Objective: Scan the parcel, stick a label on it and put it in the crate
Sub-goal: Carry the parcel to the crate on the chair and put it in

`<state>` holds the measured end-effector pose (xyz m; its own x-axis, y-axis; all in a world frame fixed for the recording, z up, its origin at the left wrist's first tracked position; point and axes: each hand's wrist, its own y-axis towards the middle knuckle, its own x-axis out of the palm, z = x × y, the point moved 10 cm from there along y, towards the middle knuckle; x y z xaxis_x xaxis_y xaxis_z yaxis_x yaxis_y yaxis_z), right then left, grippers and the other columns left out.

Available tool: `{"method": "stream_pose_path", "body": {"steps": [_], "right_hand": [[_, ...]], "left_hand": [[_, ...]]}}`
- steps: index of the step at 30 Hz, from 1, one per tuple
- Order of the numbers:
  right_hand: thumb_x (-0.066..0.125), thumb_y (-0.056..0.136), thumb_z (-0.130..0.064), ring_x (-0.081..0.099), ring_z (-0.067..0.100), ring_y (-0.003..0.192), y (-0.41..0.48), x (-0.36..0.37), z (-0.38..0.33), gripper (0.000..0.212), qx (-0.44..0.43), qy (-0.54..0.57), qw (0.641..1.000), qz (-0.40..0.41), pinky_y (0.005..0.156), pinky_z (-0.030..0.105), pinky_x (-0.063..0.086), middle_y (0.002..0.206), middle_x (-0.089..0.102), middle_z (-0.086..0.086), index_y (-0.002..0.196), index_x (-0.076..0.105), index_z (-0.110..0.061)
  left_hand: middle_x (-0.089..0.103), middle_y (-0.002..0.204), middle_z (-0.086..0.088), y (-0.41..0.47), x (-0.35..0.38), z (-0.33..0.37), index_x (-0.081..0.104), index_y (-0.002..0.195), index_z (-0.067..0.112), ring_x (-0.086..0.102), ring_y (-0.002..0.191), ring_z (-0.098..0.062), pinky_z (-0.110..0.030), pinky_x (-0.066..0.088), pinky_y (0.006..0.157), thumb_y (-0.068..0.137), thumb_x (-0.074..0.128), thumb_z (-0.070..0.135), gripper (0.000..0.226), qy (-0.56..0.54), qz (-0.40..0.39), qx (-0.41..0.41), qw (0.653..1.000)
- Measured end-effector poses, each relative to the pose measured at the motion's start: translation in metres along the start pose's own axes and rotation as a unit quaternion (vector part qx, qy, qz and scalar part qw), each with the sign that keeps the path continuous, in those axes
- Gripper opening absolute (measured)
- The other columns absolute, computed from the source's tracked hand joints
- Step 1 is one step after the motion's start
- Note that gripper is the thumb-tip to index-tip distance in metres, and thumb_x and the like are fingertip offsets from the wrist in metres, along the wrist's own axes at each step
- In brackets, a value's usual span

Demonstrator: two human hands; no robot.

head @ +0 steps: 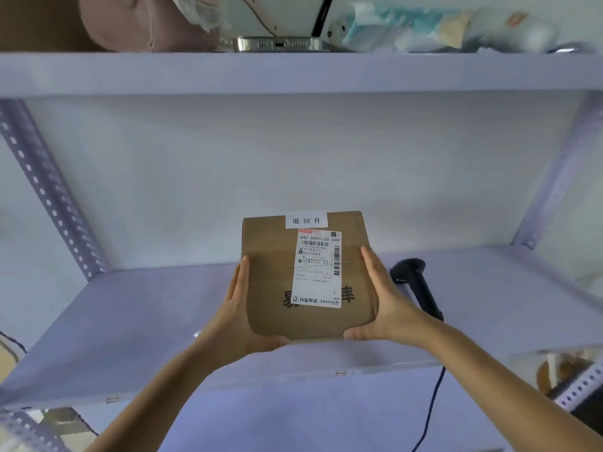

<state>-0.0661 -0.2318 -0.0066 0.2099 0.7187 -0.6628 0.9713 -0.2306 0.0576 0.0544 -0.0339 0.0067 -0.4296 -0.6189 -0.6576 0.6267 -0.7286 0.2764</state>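
Observation:
A flat brown cardboard parcel [270, 272] is held above the middle of a pale shelf board [130, 321]. Its top face carries a white shipping label with barcodes [318, 269] and a small white sticker with printed characters [306, 220] at the far edge. My left hand [239, 318] grips the parcel's left side and near corner. On the right side and near corner sits my right hand [380, 305]. A black handheld barcode scanner [414, 285] lies on the shelf just right of the parcel, its cable hanging over the front edge. No crate is in view.
The shelf is part of a metal rack with perforated uprights at left [49, 197] and right [554, 177]. The upper board [293, 73] holds a phone [280, 44], a pink bag and crumpled wrapping. Cluttered items show at the lower right [567, 376].

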Motion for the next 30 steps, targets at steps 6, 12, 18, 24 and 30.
{"method": "stream_pose_path", "body": {"steps": [6, 12, 18, 24, 30], "right_hand": [[0.089, 0.054, -0.048, -0.011, -0.033, 0.126, -0.045, -0.023, -0.015, 0.145, -0.019, -0.049, 0.994, 0.095, 0.099, -0.004, 0.008, 0.134, -0.022, -0.055, 0.143, -0.026, -0.049], [0.088, 0.056, -0.043, -0.014, -0.02, 0.138, -0.11, -0.044, 0.007, 0.144, 0.033, -0.026, 0.986, 0.16, 0.097, -0.006, 0.01, 0.15, -0.024, -0.038, 0.144, -0.025, -0.049], [0.091, 0.055, -0.043, -0.013, -0.02, 0.138, -0.197, -0.085, 0.031, 0.146, 0.1, -0.061, 0.96, 0.253, 0.095, -0.005, 0.009, 0.155, -0.023, -0.028, 0.148, -0.022, -0.042], [0.089, 0.052, -0.051, -0.017, -0.027, 0.131, -0.292, -0.114, 0.057, 0.149, 0.179, -0.108, 0.926, 0.315, 0.093, -0.013, 0.002, 0.144, -0.029, -0.041, 0.145, -0.027, -0.045], [0.087, 0.052, -0.056, -0.021, -0.021, 0.135, -0.373, -0.128, 0.076, 0.148, 0.247, -0.122, 0.89, 0.364, 0.108, 0.012, 0.008, 0.147, -0.033, -0.037, 0.143, -0.03, -0.047]], "left_hand": [[0.001, 0.159, 0.02, -0.001, 0.011, 0.022, -0.017, 0.149, 0.039, 0.016, 0.141, 0.004, -0.019, 0.04, 0.097, 0.041, 0.087, 0.048, 0.151, 0.007, 0.001, 0.037, 0.999], [0.001, 0.158, 0.019, -0.004, 0.056, 0.056, -0.016, 0.149, 0.037, 0.02, 0.133, 0.008, -0.021, 0.04, 0.094, 0.041, 0.085, 0.046, 0.149, -0.027, -0.055, 0.076, 0.995], [-0.003, 0.159, 0.017, 0.0, 0.12, 0.123, -0.022, 0.147, 0.042, 0.02, 0.139, 0.004, -0.03, 0.042, 0.099, 0.043, 0.086, 0.048, 0.149, -0.053, -0.127, 0.166, 0.976], [-0.004, 0.159, 0.022, -0.003, 0.198, 0.181, -0.027, 0.14, 0.054, 0.028, 0.129, 0.001, -0.028, 0.041, 0.096, 0.044, 0.086, 0.053, 0.149, -0.089, -0.204, 0.212, 0.952], [-0.012, 0.159, 0.022, -0.019, 0.266, 0.242, -0.029, 0.14, 0.052, 0.005, 0.141, 0.013, -0.029, 0.032, 0.107, 0.049, 0.086, 0.051, 0.147, -0.117, -0.269, 0.277, 0.915]]}}
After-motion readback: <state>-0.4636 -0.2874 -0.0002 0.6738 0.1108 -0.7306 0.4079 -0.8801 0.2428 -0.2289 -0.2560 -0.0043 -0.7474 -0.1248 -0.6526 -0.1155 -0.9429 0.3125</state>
